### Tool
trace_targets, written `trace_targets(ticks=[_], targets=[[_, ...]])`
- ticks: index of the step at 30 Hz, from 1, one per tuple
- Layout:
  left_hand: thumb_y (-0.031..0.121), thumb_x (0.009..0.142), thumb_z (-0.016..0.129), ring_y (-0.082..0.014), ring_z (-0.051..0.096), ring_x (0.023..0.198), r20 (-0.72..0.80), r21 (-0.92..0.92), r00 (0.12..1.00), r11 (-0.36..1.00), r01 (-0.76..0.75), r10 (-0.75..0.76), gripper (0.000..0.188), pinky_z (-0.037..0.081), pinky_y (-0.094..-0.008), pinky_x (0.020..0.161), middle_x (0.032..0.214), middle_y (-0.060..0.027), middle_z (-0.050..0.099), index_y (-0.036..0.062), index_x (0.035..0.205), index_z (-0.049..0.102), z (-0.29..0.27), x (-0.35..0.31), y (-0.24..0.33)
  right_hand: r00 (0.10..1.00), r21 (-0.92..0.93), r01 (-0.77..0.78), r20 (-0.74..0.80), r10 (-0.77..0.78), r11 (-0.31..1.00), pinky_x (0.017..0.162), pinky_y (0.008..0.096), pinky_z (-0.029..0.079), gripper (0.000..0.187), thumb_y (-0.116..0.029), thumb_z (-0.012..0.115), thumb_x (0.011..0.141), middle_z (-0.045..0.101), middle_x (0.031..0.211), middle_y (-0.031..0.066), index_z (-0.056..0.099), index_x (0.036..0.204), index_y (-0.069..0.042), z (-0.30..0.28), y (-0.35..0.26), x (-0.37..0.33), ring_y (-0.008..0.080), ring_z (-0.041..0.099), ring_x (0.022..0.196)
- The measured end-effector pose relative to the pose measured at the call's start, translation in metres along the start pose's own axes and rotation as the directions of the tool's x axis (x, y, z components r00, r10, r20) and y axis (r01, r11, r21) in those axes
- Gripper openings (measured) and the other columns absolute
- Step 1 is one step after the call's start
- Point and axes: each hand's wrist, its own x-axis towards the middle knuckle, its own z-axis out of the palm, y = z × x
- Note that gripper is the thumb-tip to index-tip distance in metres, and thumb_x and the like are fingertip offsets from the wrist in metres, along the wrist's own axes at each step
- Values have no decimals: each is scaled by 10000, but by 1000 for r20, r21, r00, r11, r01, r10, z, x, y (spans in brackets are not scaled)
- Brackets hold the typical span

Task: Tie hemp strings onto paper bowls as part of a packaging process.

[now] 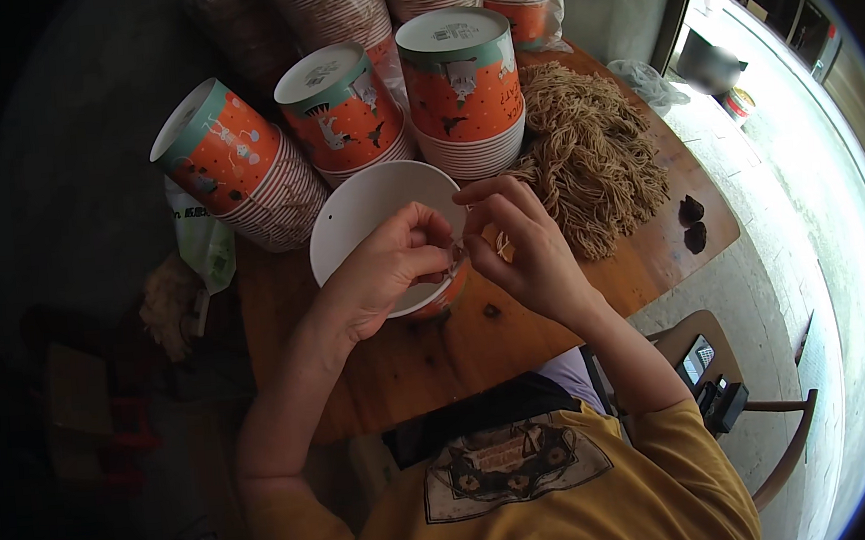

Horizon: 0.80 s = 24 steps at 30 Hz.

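Observation:
A paper bucket (360,207), white inside and orange outside, stands open-mouthed on the table in front of me. A small dark hole shows in its left wall. My left hand (392,268) reaches over the near right part of its rim, with fingers curled and pinched together. Just beside it, my right hand (523,249) is bent at the bucket's right rim, thumb and fingers drawn together. A bit of thin tan cord shows by the right fingers; what lies between the left fingertips is too small to make out. A heap of tan cords (595,158) lies right of the bucket.
Upside-down stacks of orange and green buckets (465,87) line the table's (440,370) far side, with bagged stacks (329,11) behind. Two dark lumps (692,224) sit near the right edge. A chair (703,336) holding a phone and a black object stands at right.

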Motion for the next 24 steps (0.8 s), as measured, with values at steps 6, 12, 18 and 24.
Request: trace_targets(ticks=[6, 12, 18, 24], targets=[[-17, 830, 569, -87, 550, 839, -19, 148, 996, 986, -83, 86, 218, 457, -224, 766, 926, -26, 552, 50, 1017, 479, 3, 0, 0, 950, 210, -311, 80, 301, 927, 651, 311, 483, 108, -49, 583, 795, 514, 975, 114, 523, 878, -16, 2, -10, -8, 202, 595, 783], [-50, 800, 559, -85, 545, 886, 17, 237, 999, 970, -48, 45, 247, 455, -224, 793, 935, -27, 540, 47, 1014, 482, 2, 0, 6, 923, 323, -384, 131, 362, 865, 560, 317, 445, 111, -73, 559, 822, 556, 725, 101, 527, 916, -23, 0, -9, -8, 186, 567, 621], [-59, 802, 563, -72, 529, 925, 25, 276, 995, 956, -95, 92, 265, 452, -218, 826, 957, -19, 527, 49, 1029, 479, -2, 1, 0, 891, 143, -434, 211, 401, 890, 540, 245, 405, 120, -118, 648, 845, 534, 730, 28, 615, 916, -27, -7, -18, -5, 74, 464, 562], [-59, 815, 568, -60, 519, 894, 3, 396, 985, 904, -159, 172, 294, 456, -211, 811, 956, -12, 517, 49, 1064, 456, 4, 1, -1, 947, 164, -319, 86, 309, 933, 555, 274, 418, 134, -103, 710, 810, 509, 760, 26, 634, 894, -33, -3, -19, -8, 104, 484, 605]])
